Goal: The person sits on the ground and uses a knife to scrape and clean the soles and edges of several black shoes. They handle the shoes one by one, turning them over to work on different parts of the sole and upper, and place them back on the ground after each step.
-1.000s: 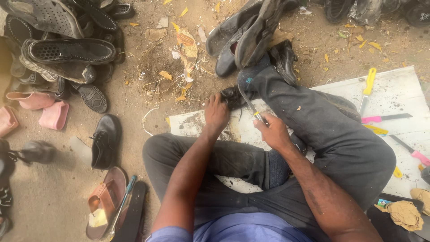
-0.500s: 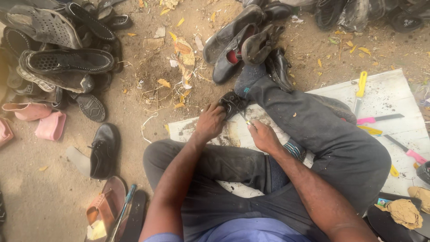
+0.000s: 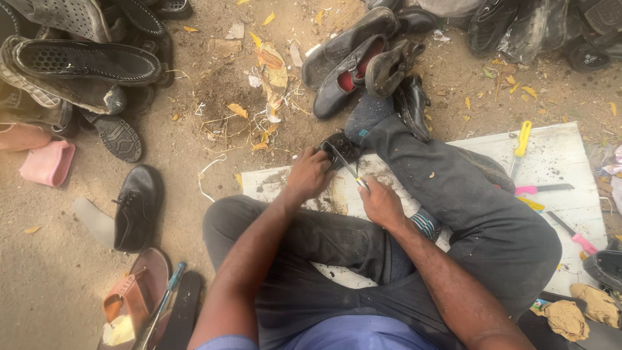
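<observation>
Since a moment ago our right hand [image 3: 382, 204] has drawn back toward our knee, its thin metal blade [image 3: 345, 165] now slanting up to the small black leather piece [image 3: 341, 146]. Our left hand [image 3: 310, 174] is clamped on that one piece, just left of it. Both rest on the white board [image 3: 551, 155]. Three pink-handled tools [image 3: 543, 188] lie right of the piece.

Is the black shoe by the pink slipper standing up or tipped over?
Standing up: the black shoe sits sole-down on the dirt, its laces facing upward.
</observation>
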